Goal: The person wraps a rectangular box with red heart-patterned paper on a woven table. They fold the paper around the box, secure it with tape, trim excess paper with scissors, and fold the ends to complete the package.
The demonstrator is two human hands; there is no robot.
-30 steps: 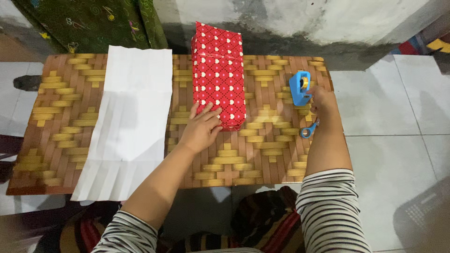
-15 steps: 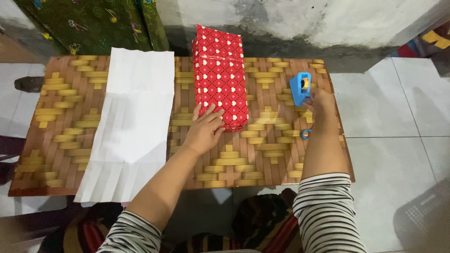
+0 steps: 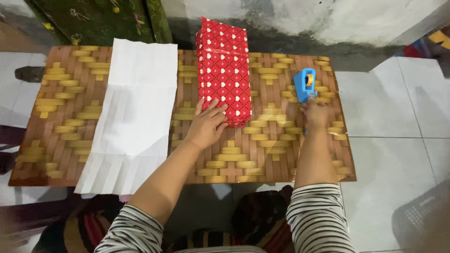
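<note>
Red wrapped box (image 3: 223,70) lies long-ways, pointing away from the person on the woven surface (image 3: 262,150), its near end under the flat, open left hand (image 3: 207,125), while the right hand (image 3: 316,114), its grip unclear, touches the blue tape holder (image 3: 305,85) off to the right.

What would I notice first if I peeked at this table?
The bright red box wrapped in dotted, heart-patterned paper stands out most, lying in the middle of the woven-pattern table with the left hand pressed on its near end. To its left lies a big creased white sheet of paper. On the right side, the right hand is just below a blue tape dispenser.
</note>
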